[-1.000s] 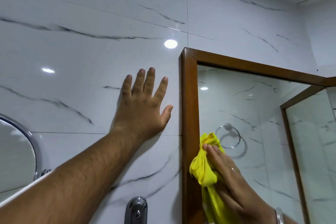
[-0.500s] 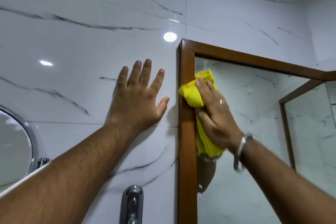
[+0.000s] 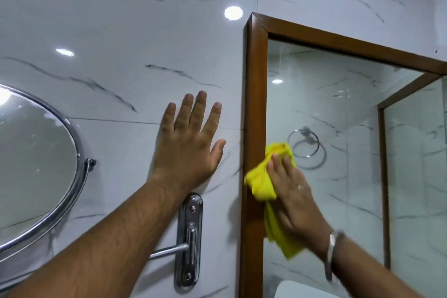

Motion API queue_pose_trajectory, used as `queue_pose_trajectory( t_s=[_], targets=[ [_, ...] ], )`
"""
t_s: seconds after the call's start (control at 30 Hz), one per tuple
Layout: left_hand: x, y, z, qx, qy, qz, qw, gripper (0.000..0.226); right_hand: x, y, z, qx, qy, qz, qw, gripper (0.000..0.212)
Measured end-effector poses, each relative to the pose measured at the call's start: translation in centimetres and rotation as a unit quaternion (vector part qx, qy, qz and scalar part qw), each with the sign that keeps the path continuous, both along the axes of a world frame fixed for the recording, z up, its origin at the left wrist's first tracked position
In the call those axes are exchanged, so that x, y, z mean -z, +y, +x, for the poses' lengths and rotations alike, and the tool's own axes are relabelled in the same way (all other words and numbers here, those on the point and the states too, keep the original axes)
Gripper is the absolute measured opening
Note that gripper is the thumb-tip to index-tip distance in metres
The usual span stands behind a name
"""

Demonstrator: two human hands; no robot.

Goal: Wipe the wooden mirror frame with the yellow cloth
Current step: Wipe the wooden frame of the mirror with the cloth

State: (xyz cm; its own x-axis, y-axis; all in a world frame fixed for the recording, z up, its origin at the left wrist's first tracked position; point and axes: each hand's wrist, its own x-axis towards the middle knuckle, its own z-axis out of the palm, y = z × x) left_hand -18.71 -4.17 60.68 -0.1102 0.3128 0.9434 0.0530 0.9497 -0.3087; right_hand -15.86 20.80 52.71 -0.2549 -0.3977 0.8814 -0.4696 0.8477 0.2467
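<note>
Yellow cloth [image 3: 262, 182] bunched under my right hand [image 3: 294, 197] presses the wooden mirror frame [image 3: 254, 109]; my left hand [image 3: 187, 145] rests flat, fingers spread, holding nothing, on the marble wall [image 3: 121, 31].

head camera, close to the wall [image 3: 116, 31], faces forward, seemingly tilted upward.

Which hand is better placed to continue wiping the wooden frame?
The right hand: it presses the yellow cloth against the frame. The left hand lies flat on the wall, empty.

Yellow cloth [image 3: 262, 186], brown wooden frame [image 3: 254, 104] — white, grey-veined marble tiles [image 3: 121, 31].
</note>
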Motion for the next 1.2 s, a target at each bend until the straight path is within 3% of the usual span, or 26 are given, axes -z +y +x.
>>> queue_pose_trajectory(
  t_s=[0.13,0.23,0.4,0.53,0.6,0.77,0.9,0.97,1.07,1.2],
  targets=[
    [0.0,0.1,-0.4,0.001,0.009,-0.002,1.0,0.079,-7.7,-0.7,-0.8,-0.008,0.03,-0.057,0.998,0.068],
    [0.1,-0.1,-0.7,0.003,0.021,-0.003,1.0,0.078,-7.5,-1.3,-1.4,-0.022,0.05,-0.095,0.994,0.069],
    [0.0,0.0,-0.9,0.013,0.024,-0.003,1.0,0.077,4.2,-2.0,-1.4,-0.032,0.049,-0.116,0.992,0.067],
    [0.1,0.1,-0.8,0.011,0.021,0.002,1.0,0.077,17.9,-2.2,0.6,0.004,-0.027,-0.087,0.996,0.065],
    [0.1,0.1,-0.6,0.012,0.015,0.003,1.0,0.077,20.8,-1.8,1.3,0.018,-0.064,-0.049,0.997,0.066],
    [0.2,0.3,-0.4,0.01,0.009,0.007,1.0,0.078,13.6,-0.6,1.0,0.009,-0.049,0.013,0.999,0.06],
    [0.1,0.2,-0.4,0.018,0.008,0.005,1.0,0.077,2.3,-0.8,-0.3,0.043,-0.007,-0.04,0.998,0.062],
    [0.2,0.1,-0.5,0.02,0.01,0.007,1.0,0.076,-0.3,-1.3,-0.7,0.049,-0.003,-0.068,0.996,0.062],
    [0.3,-0.1,-0.5,0.022,0.013,0.006,1.0,0.075,1.5,-1.8,-0.9,0.051,0.0,-0.089,0.995,0.061],
    [0.8,0.2,-0.2,0.017,-0.011,0.013,1.0,0.077,11.2,-2.6,0.0,0.032,-0.053,-0.11,0.992,0.064]
  ],
)
